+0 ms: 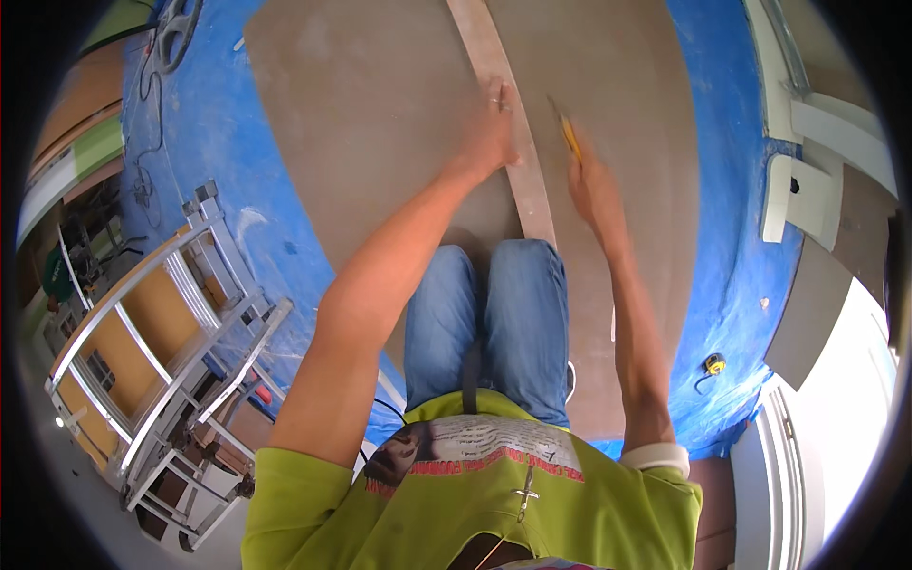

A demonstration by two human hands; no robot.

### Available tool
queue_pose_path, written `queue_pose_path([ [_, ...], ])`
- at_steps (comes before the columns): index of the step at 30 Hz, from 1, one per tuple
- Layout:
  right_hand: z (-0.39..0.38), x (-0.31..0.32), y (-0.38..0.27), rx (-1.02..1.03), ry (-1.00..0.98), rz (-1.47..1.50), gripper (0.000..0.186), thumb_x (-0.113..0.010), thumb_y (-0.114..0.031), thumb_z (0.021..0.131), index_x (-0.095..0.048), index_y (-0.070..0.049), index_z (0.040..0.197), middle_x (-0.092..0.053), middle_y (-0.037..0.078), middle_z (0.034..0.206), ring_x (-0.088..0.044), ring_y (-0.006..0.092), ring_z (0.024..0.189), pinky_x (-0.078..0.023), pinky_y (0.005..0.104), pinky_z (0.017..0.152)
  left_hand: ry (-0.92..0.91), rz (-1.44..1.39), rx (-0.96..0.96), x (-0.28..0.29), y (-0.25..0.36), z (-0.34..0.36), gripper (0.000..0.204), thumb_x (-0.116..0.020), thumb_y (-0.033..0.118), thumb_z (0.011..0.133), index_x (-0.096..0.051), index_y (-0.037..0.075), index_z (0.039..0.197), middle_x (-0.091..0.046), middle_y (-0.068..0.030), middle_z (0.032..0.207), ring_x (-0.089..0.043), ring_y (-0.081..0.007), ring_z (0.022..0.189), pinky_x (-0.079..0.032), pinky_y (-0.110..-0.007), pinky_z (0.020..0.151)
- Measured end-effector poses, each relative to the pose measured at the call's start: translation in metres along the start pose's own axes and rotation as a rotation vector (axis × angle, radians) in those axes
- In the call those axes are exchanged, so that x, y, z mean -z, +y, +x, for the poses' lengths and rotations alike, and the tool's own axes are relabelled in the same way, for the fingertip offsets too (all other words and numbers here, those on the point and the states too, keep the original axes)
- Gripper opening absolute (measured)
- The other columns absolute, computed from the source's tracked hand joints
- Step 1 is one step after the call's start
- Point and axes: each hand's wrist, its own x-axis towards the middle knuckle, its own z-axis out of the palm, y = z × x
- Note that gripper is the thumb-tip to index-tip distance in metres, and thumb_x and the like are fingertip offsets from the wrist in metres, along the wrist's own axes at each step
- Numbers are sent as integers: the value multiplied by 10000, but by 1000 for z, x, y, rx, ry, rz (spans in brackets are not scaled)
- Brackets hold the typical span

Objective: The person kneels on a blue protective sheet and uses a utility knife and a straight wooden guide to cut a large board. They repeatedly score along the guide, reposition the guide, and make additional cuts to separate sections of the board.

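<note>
- Both hands work on a large brown board that lies flat over a blue sheet.
- Left hand presses flat, fingers spread, on a long pale strip of wood that runs up the board from just above the knees towards the top edge.
- Right hand, just to the right of the strip, is closed round a yellow pencil whose tip points up and left, near the strip's right edge; whether the tip touches the board cannot be told.
- Far left, a folded metal ladder with brown panels lies beside the blue sheet, and a cable trails over the sheet's upper left part.
- Centre bottom, the person's blue-jeaned knees rest on the board, with a lime-green shirt below them.
- Right of the board, a small yellow tape measure sits on the blue sheet, well apart from the hands.
- Far right, white moulded pieces lie at the sheet's edge.
</note>
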Motion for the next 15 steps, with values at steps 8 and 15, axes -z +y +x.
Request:
queue_pose_path([
  [8,135,-39,-31,144,55,3,500,-473,-213,1010,-430,-158,1505,-673,291,1111,-634,490,1013,-493,549,881,-77,-119,60,14,12,1,1220,-924,179,640,-166,-26,1575,-16,-148,1685,-86,-324,1559,-427,-603,1120],
  [15,143,-38,-51,53,-31,-23,524,-476,-209,993,-422,-158,1511,-690,276,1094,-641,479,1019,-495,539,907,-58,-189,43,17,11,-5,1221,-934,160,612,-191,-35,1561,-27,-153,1679,-73,-330,1559,-475,-622,1075],
])
